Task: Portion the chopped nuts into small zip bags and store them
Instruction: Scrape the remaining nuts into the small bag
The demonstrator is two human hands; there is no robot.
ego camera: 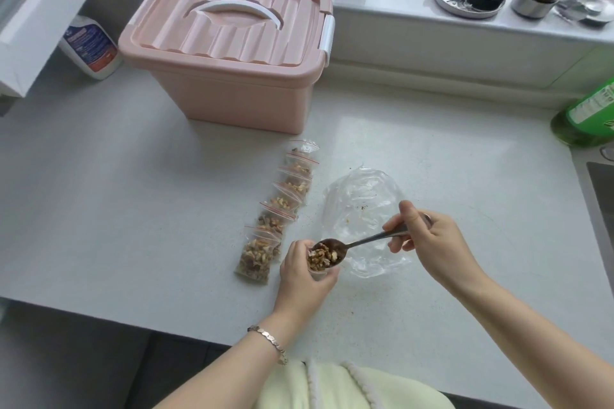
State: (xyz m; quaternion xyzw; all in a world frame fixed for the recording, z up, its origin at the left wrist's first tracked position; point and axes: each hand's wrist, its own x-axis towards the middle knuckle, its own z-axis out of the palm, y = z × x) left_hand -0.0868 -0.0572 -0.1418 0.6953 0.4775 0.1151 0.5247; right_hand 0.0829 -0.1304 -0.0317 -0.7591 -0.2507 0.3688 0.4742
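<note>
The left hand (pixel 304 277) curls its fingers round a small clear zip bag (pixel 318 273) of chopped brown nuts (pixel 320 259). The right hand (pixel 432 242) pinches a metal spoon (pixel 365 241), its bowl at the bag's mouth. Beyond lie a row of filled small zip bags (pixel 279 209), a crumpled large clear plastic bag (pixel 362 206) and a closed pink plastic box (pixel 226 53).

The ribbed box (pixel 239 90) is coloured pale pink, its handle (pixel 237 7) white. The clear zip bags (pixel 282 206) are edged with red strips and filled with brown and tan nuts (pixel 257 256). The surface (pixel 133 192) is coloured light grey, the right-hand bottle (pixel 588 116) green.
</note>
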